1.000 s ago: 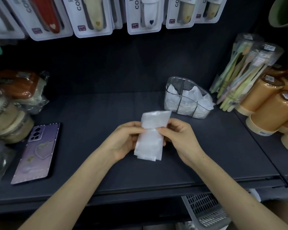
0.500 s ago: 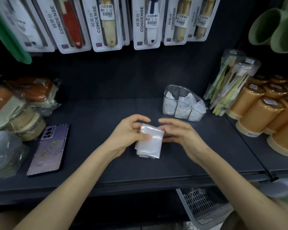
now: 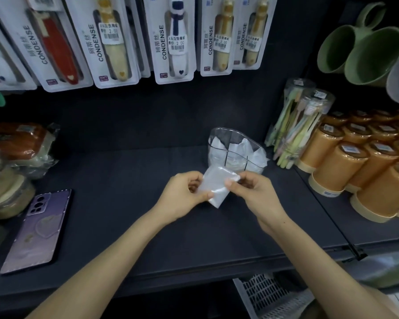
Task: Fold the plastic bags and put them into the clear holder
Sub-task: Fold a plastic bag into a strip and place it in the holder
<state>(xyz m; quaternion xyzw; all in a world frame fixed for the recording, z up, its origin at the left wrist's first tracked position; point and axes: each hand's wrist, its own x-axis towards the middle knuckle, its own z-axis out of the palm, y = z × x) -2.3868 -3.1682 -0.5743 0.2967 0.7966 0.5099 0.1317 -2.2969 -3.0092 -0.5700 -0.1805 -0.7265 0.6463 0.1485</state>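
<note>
A folded, translucent white plastic bag [image 3: 217, 184] hangs tilted above the dark shelf [image 3: 124, 180], held between both hands. My left hand [image 3: 183, 195] pinches its lower left edge between thumb and fingers. My right hand [image 3: 253, 192] pinches its upper right corner. Just behind the bag stands the clear holder [image 3: 236, 149], divided into compartments that hold several folded white bags.
A purple phone [image 3: 38, 229] lies at the left. Wrapped goods [image 3: 12, 162] sit at the far left. Toothbrush tubes [image 3: 302, 118] and orange cups [image 3: 364, 166] crowd the right. Packaged items [image 3: 175, 40] hang above, green mugs [image 3: 359, 44] at the upper right. A white basket [image 3: 267, 295] sits below the shelf.
The long bag has been folded in half into a small packet. Both hands have lifted it and moved it right, closer to the clear holder. My right hand now pinches its corner.
</note>
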